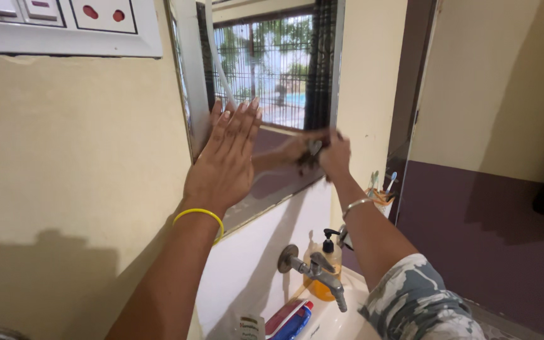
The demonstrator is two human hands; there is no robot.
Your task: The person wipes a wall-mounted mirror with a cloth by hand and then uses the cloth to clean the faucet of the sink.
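Note:
My left hand (225, 160) lies flat with fingers spread against the wall mirror (272, 82), near its left frame. A yellow band circles that wrist. My right hand (335, 154) is closed on a small dark cloth (313, 151), blurred, pressed to the lower part of the mirror glass. A silver bracelet sits on the right wrist. The mirror reflects a barred window, dark curtains and both hands.
A metal tap (316, 274) sticks out of the white tiled wall over a white basin (341, 318). Beside it stand an orange pump soap bottle (325, 267), tubes (291, 321) and a cup of toothbrushes (380, 195). A switch panel (64, 25) is at top left.

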